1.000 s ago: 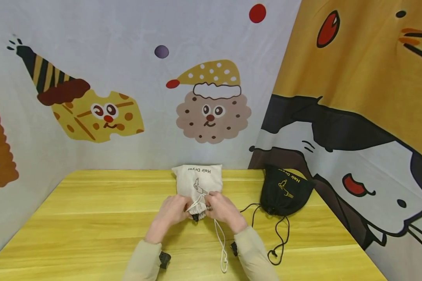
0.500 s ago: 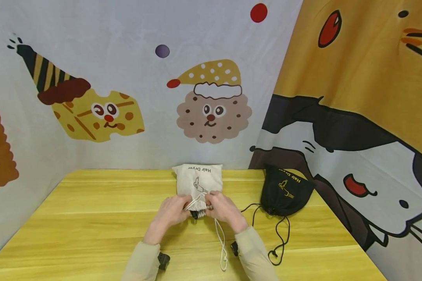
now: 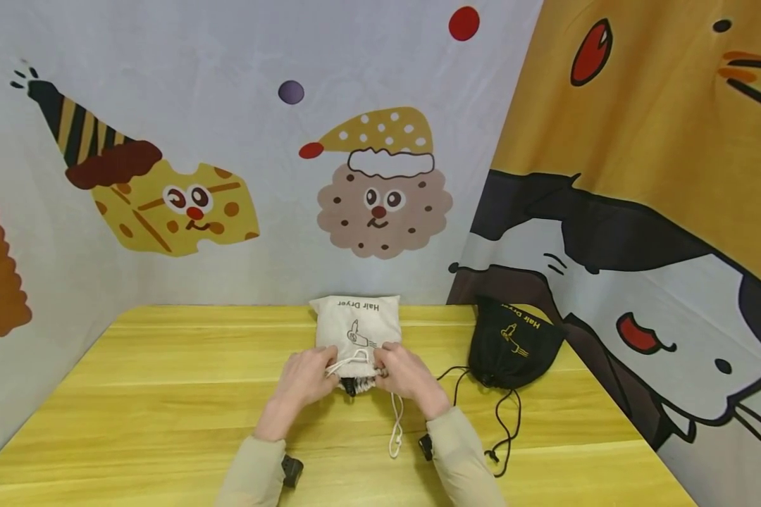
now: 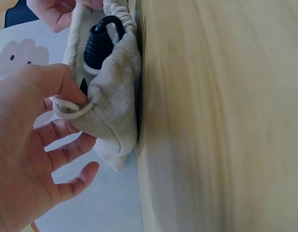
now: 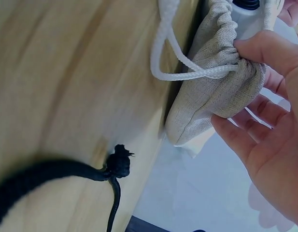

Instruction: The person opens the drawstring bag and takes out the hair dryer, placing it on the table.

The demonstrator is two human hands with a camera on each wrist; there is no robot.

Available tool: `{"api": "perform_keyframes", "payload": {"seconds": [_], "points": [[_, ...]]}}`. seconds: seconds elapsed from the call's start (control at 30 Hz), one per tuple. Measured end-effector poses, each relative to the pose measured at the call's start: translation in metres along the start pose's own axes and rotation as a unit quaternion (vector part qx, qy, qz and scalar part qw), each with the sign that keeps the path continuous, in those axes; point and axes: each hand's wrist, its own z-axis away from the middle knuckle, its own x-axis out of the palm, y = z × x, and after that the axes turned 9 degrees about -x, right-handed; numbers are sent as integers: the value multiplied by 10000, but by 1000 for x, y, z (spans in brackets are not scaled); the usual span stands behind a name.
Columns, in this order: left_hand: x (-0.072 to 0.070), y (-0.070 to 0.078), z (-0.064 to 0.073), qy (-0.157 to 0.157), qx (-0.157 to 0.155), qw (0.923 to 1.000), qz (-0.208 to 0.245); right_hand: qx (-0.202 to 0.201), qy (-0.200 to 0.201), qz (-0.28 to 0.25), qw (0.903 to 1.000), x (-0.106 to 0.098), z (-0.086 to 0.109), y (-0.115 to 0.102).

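At the far edge of the table (image 3: pixel 165 422), near its middle, lies a beige drawstring bag (image 3: pixel 358 317) printed "Hair Dryer", its gathered mouth toward the near side. A black drawstring bag (image 3: pixel 514 348) with similar print lies to its right, well apart. Grip of the left hand (image 3: pixel 306 379): pinching the left side of the beige mouth, thumb at the rim beside a loop of white cord. Grip of the right hand (image 3: pixel 407 373): holding the right side of the mouth, thumb over the gathered hem. Contents partly visible through the opening: a black ribbed sleeve (image 4: pixel 99 47) and a pale body, the rest hidden by cloth.

Handling assessment: the cloth is judged light, soft and not slippery, likely to fold under little force; the item inside is judged stiff and heavier, possibly liable to damage if dropped. Recommended hold: both sides of the hem, as found, with support under the filled far part for any lift. The white cord (image 5: pixel 182 76) hanging at right is judged a poor lifting point, being thin and free to slide
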Motion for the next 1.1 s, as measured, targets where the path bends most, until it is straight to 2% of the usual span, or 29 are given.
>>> {"api": "perform_keyframes", "payload": {"seconds": [0.23,0.6,1.1], "points": [[1,3,-1,112,-68,9999,-78,65,47,114,9999,-1,0,-1],[-2,0,1,96,-186,9992,-335,197,309,287,9989,-4,5,5],[-2,-3,-1,75,-256,9988,-420,275,357,211,9988,-7,9,8]]}}
